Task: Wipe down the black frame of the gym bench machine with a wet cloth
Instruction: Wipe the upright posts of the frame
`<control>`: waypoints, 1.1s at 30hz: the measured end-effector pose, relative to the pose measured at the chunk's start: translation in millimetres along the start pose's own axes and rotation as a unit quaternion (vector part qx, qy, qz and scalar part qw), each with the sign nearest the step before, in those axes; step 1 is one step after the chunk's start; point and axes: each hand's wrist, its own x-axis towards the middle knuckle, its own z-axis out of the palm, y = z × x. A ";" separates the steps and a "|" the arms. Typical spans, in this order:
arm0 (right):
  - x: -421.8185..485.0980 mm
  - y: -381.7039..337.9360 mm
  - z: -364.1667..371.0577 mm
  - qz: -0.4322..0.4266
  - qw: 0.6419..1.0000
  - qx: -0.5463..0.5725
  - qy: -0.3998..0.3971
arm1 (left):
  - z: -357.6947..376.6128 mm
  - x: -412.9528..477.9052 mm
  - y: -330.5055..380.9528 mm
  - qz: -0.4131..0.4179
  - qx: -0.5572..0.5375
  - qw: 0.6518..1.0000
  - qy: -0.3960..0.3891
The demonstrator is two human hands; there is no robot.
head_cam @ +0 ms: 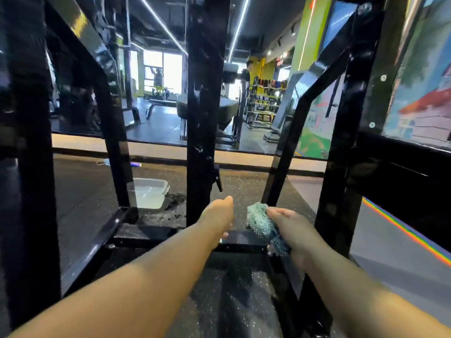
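Observation:
The black frame of the gym machine surrounds me, with a wet upright post (205, 106) in the middle and a low crossbar (146, 234) near the floor. My right hand (292, 230) grips a bunched teal cloth (260, 219) just above the crossbar, to the right of the middle post. My left hand (219, 217) reaches in beside the base of the middle post; its fingers curl down at the crossbar, but whether they hold it is hidden.
A clear plastic tub (150, 192) stands on the speckled rubber floor behind the crossbar, left of the middle post. Slanted frame bars rise on the left (114, 152) and right (280, 172). A mirror wall lies beyond.

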 end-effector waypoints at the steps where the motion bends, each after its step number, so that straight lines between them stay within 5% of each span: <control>1: 0.2 -7.2 5.6 0.004 1.000 0.023 -0.001 | -10.6 1.6 9.5 0.023 0.006 1.000 0.013; 6: 4.7 -35.9 35.9 -0.065 0.991 0.120 0.005 | -72.2 25.9 50.3 0.079 0.012 0.991 0.105; 10: 12.5 -108.7 50.7 -0.204 0.979 0.018 0.023 | -122.9 62.7 121.9 0.183 0.110 0.963 0.167; 12: 25.3 -158.6 60.0 -0.276 0.960 -0.044 0.020 | -139.1 80.0 165.0 0.228 0.067 0.955 0.179; 17: 58.3 -257.6 109.4 -0.420 0.898 -0.123 0.041 | -153.5 110.4 225.9 0.306 -0.070 0.947 0.072; 24: 88.4 -298.6 125.3 -0.509 0.840 -0.119 0.146 | -138.2 138.1 235.8 0.294 -0.180 0.933 -0.105; 27: 94.8 -295.0 110.2 -0.554 0.788 -0.175 0.204 | -138.5 142.1 235.9 0.305 -0.189 0.925 -0.129; 33: 143.7 -314.9 124.6 -0.686 0.603 -0.264 0.309 | -147.4 144.5 236.0 0.307 -0.179 0.923 -0.150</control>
